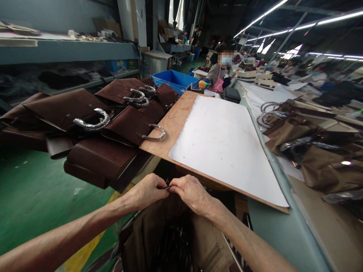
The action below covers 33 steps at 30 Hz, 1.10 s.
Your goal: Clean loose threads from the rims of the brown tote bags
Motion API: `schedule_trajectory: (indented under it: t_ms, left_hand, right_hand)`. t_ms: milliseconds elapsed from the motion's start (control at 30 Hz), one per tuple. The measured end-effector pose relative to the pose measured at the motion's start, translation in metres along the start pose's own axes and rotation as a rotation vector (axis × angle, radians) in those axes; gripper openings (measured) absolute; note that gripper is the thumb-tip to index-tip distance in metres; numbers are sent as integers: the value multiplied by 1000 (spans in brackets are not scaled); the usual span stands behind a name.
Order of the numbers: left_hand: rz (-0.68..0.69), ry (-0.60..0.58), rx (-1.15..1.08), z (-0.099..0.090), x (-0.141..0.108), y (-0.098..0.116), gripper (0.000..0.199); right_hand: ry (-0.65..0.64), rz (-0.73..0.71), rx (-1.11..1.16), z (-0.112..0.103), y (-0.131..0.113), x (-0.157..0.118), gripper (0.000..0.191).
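Observation:
An open brown bag [147, 238] sits low in front of me, its dark inside facing up. At its far top edge my left hand [151, 190] pinches the rim between thumb and fingers. Right beside it, almost touching, my right hand [188, 190] pinches the same edge. Both hands are closed on the bag. Just beyond them lies a wooden board [167, 130] with a large white sheet [221, 132] on it. The lower part of the bag runs out of the picture.
Dark brown bags [99, 158] with wrapped handles are piled at the left. A blue bin [176, 81] stands behind the board. More brown bags [329, 166] lie on the long table at the right. Farther back sits a person in a striped top [214, 73].

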<state>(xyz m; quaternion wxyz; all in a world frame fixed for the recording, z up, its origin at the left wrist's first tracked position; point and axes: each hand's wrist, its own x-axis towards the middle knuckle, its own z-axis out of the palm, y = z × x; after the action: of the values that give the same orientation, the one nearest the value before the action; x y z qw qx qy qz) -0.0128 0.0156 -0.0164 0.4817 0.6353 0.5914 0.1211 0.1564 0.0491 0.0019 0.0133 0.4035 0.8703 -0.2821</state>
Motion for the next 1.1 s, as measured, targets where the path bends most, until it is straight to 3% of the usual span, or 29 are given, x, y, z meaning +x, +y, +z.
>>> schedule_trajectory:
  t_ms: [233,367,500,633,800,933,1100]
  left_hand:
    - [56,-45,-12,-3,3,-3,25]
    - [52,-128,-124,-4,8,1,30]
    - [27,-132,-57,-5,10,5,32]
    - [3,-108,33,-10,-10,12,23]
    - [-41,-34,50,-19,-35,14,25]
    - [39,-47,-46,-26,-18,1,28]
    - [67,-75,-110,-24,3,-10,29]
  right_hand:
    - [-6,40,-208,1,-4,-1,24]
    - [-36,26,-95,-3,-4,-3,19]
    - [-49,37,29,-2,0,0,20]
    - [-29,66,113,-1,7,1,18]
    - [-12,139,119,-18,15,0,16]
    - [-10,187,140,-31,18,1,14]
    - [-22,251,220,-26,24,-3,15]
